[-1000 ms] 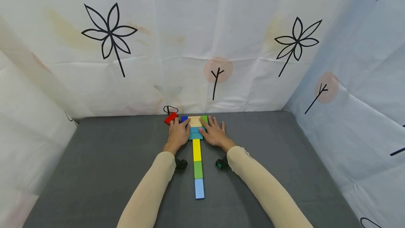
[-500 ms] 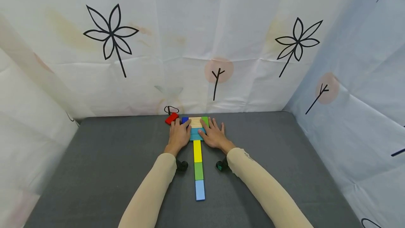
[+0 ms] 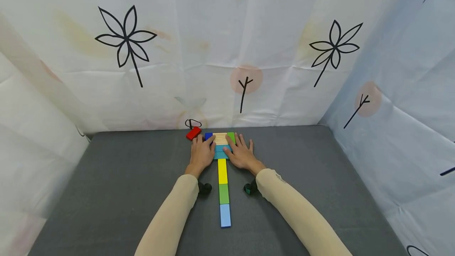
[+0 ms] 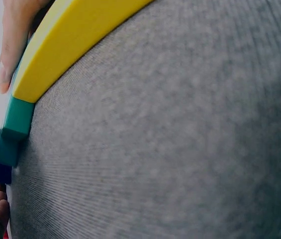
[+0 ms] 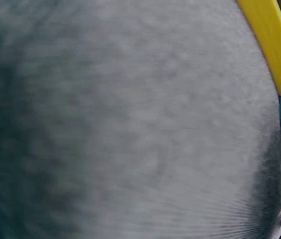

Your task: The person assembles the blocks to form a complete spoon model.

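Note:
Flat coloured blocks lie joined on the grey table in the head view. At the far end, natural wood pieces [image 3: 220,139] sit between a dark blue block [image 3: 208,135] and a green block [image 3: 232,136]. Teal blocks [image 3: 220,155] adjoin them on the near side. From there a yellow block [image 3: 222,171], a second green block [image 3: 224,194] and a light blue block [image 3: 225,215] run toward me. My left hand [image 3: 201,155] rests along the left side of the far group, thumb and index finger against it. My right hand [image 3: 243,156] touches its right side, fingers spread.
A red block [image 3: 193,133] lies askew beyond my left fingertips, near the back edge. The grey cloth-covered table [image 3: 302,169] extends to both sides. White printed curtain [image 3: 185,42] hangs behind and at the sides.
Both hands stay at the far group of blocks, and no block visibly shifts against another. The whole head view has drifted slightly.

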{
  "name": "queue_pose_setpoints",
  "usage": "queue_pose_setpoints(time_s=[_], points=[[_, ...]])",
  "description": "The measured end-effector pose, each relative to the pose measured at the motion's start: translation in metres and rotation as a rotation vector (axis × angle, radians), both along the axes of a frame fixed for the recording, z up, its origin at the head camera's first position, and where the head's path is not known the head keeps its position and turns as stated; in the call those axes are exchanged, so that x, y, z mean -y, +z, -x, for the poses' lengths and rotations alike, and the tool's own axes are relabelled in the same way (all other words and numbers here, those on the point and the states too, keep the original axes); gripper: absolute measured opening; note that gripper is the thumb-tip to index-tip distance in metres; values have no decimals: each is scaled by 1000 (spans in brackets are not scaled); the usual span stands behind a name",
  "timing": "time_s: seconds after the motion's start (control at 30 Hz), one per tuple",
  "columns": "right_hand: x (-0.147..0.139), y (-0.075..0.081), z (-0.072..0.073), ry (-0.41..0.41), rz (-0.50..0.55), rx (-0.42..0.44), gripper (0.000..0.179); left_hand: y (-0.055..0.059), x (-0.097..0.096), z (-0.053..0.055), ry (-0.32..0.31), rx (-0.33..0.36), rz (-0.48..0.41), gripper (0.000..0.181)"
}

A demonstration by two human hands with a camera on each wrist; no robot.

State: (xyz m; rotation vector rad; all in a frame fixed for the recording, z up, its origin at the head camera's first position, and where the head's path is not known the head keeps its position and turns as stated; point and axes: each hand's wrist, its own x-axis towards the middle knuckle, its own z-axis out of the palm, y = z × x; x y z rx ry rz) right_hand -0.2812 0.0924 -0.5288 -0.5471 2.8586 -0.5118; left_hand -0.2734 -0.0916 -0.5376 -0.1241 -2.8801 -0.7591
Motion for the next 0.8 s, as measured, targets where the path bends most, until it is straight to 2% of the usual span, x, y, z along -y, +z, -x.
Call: queue_pose_setpoints(time_s=[0.23,0.57,0.8], points=[[-6,-5,-1,-9,59,-45,68,-3,1,0,1,4,-24,42],[-19,-5,-4,-1,43,-65,71,-1,1,-1,2,6,-45,41],[-20,-10,-4,14,13,-79,72,-4,2,0,-1,17,-61,42]])
